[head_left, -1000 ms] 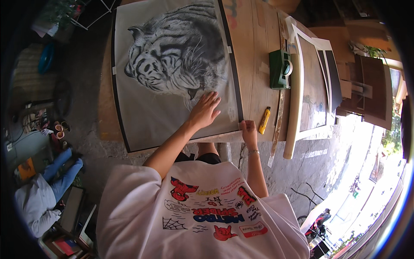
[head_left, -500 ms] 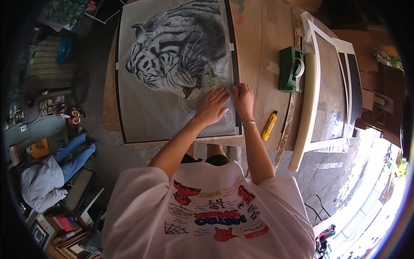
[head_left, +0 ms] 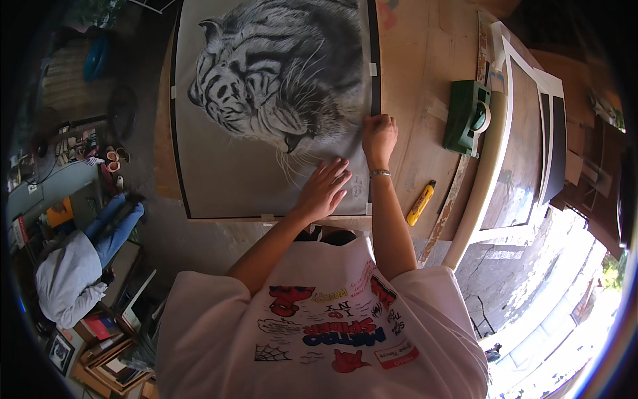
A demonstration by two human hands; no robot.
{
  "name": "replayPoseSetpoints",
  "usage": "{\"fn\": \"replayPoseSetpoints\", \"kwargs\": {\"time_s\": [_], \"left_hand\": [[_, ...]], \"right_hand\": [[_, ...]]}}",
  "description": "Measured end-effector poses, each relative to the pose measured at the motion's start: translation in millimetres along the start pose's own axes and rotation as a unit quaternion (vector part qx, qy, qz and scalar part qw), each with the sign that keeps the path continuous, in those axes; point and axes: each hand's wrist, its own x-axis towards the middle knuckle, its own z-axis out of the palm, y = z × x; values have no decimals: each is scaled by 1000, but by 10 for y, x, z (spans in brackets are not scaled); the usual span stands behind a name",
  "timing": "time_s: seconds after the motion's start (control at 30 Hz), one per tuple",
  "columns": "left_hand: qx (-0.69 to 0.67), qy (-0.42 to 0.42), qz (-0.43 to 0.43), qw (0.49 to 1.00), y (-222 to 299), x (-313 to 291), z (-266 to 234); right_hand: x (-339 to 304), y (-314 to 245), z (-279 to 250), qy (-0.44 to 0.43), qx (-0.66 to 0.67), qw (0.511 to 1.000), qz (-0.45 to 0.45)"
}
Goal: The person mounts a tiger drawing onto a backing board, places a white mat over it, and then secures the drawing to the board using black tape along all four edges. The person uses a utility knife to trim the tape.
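A black-and-white tiger drawing [head_left: 266, 86] on grey paper lies flat on the wooden table, with a black border [head_left: 375, 86] round it. Small whitish tape pieces [head_left: 373, 69] sit across its edges. My left hand [head_left: 323, 189] rests on the lower right of the sheet, palm down, its fingers stretched out. At the right border, my right hand [head_left: 380, 141] is closed, fingers curled down against the edge. Whatever its fingertips pinch is hidden under the hand.
Right of the drawing lie a yellow utility knife [head_left: 421, 203] and a green tape dispenser [head_left: 462, 118]. A long pale roll [head_left: 487, 166] and a white frame [head_left: 510, 93] stand further right. At the far left, a person in grey [head_left: 70, 276] bends beside stacked frames [head_left: 116, 369].
My right hand has moved farther up the right border. My left hand has slid down and left on the sheet, away from the right hand. The whole view has shifted slightly.
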Motion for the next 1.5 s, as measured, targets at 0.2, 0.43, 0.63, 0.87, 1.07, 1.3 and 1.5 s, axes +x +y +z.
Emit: {"fn": "replayPoseSetpoints", "kwargs": {"time_s": [0.2,0.43,0.63,0.87,1.07,1.3,1.5], "left_hand": [[35,34,-23,999,-194,-42,-205],[128,8,-39,991,-705,558,-525],[137,-26,66,988,-796,853,-612],[123,-61,123,983,-803,1033,-564],[111,-50,154,981,-785,1091,-499],[119,-46,166,978,-779,1113,-495],[134,-62,161,976,-778,1102,-475]], "right_hand": [[-7,20,-11,1,22,1000,-14],[5,12,-46,-10,33,999,-11],[16,69,-28,5,24,999,-36],[44,94,-33,7,21,998,-51],[53,100,-38,10,18,998,-52],[61,74,-51,5,11,999,-36],[62,31,-74,-16,12,1000,-3]]}}
